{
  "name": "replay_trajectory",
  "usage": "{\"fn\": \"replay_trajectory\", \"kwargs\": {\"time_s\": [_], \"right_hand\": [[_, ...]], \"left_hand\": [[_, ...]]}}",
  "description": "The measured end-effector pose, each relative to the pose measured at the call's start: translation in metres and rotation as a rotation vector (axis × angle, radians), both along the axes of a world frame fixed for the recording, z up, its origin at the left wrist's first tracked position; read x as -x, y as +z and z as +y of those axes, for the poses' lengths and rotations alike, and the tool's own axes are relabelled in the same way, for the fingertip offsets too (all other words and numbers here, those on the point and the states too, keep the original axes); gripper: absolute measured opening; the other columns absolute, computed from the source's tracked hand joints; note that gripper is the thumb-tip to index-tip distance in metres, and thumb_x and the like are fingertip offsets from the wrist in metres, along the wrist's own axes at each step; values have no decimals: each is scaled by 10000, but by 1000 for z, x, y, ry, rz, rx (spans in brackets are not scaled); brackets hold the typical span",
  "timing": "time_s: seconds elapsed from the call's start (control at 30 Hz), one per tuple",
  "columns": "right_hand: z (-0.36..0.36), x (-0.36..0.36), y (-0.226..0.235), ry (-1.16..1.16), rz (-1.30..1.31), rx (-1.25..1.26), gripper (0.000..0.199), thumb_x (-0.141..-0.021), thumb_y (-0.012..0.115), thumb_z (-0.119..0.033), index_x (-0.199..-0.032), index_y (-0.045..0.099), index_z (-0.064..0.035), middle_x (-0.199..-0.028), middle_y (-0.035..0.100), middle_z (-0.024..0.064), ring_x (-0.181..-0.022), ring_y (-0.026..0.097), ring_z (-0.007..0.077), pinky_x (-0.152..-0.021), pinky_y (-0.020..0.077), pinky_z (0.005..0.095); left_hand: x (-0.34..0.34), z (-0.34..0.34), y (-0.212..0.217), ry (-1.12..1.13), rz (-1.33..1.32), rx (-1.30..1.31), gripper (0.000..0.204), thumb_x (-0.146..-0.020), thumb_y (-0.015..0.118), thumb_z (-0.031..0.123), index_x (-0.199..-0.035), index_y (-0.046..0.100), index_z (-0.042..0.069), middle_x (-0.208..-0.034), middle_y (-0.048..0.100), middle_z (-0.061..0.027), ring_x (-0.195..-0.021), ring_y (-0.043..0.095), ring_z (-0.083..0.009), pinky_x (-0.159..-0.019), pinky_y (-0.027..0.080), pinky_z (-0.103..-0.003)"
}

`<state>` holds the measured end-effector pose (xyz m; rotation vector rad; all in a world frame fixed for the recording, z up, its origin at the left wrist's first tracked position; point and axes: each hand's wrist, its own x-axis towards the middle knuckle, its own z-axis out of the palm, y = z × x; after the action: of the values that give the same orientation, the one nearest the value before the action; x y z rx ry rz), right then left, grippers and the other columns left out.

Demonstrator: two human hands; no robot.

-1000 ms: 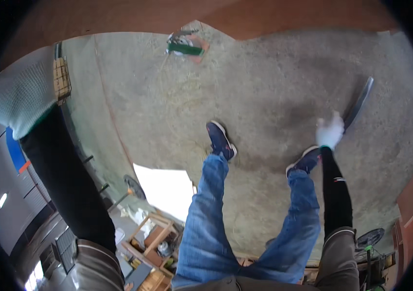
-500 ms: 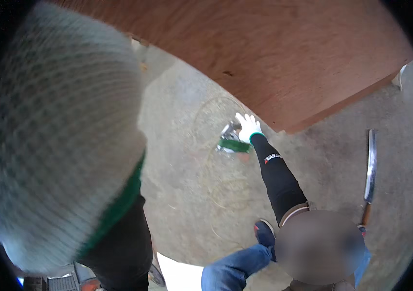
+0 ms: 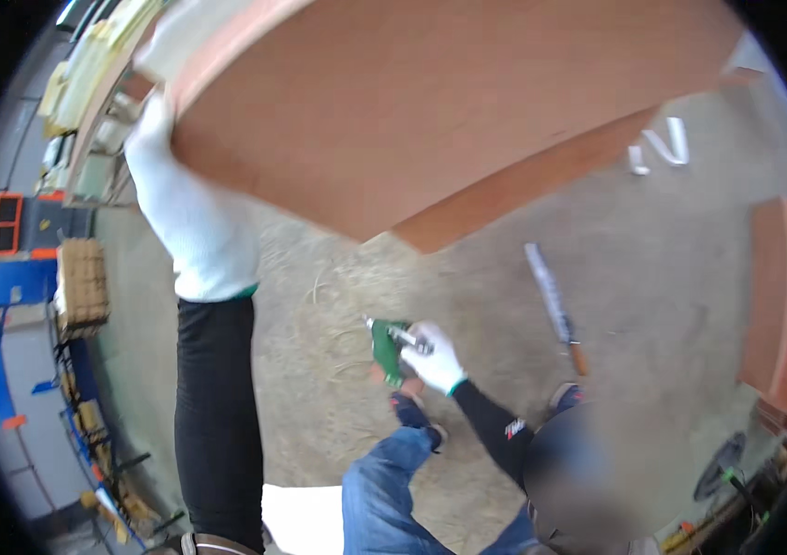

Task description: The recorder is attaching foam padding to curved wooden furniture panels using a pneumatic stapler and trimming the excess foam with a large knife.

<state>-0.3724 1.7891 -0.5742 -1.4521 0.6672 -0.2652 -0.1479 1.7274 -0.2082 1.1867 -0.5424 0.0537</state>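
Observation:
A large brown wooden panel (image 3: 338, 111) with a thick side edge slants across the top of the view. My left hand (image 3: 190, 217), in a white knitted glove, reaches up to its left edge, with the fingers curled round that edge. Lower down near the middle, my right hand (image 3: 432, 359), gloved too, holds a green and silver handheld power tool (image 3: 387, 354) above the floor. The tool has a narrow tip; its exact kind is blurred. A blurred round patch covers part of my right arm.
On the concrete floor lies a long, narrow blade with a wooden handle (image 3: 555, 305). White strips (image 3: 666, 148) lie farther off. Brown boards (image 3: 777, 296) stand at the right. A bound tan stack (image 3: 84, 287) and blue racking (image 3: 0, 342) are at the left. A white sheet (image 3: 301, 518) lies near my leg.
My right hand has picked the green tool up off the floor and drawn it nearer to me. My left hand has stretched farther away and is on the panel's edge. The view has shifted.

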Motion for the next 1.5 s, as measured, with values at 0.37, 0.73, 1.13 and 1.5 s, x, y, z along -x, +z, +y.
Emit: {"fn": "replay_trajectory", "kwargs": {"time_s": [0.37,0.73,1.13,1.5], "right_hand": [[-235,253,388,-463,63,236,474,-813,857,-151,-1154,543,-53,-975,718,92,-831,684,123,-707,573,301],[-471,227,542,-611,-43,511,235,-915,753,-174,-1073,699,-10,-833,720,38,-727,654,50,-647,526,245],[-551,232,553,-674,-20,567,247,-922,763,-214,-1030,731,6,-828,700,-2,-720,598,62,-668,473,253],[-582,241,559,-731,49,584,305,-918,749,-236,-1069,703,24,-912,737,83,-818,670,125,-747,523,283]], "left_hand": [[47,3,28,41,488,-300,605,-979,613,452,-1419,518,47,-1414,543,-61,-1334,458,-185,-1120,312,-374],[66,15,28,151,695,-368,711,-976,589,547,-1489,447,77,-1505,457,-86,-1389,389,-256,-1134,284,-504],[88,8,38,188,868,-394,762,-960,583,595,-1522,401,114,-1563,387,-115,-1441,336,-329,-1131,237,-610],[95,2,53,212,857,-440,939,-901,586,692,-1595,259,151,-1671,182,-140,-1519,136,-453,-1105,65,-769]]}}
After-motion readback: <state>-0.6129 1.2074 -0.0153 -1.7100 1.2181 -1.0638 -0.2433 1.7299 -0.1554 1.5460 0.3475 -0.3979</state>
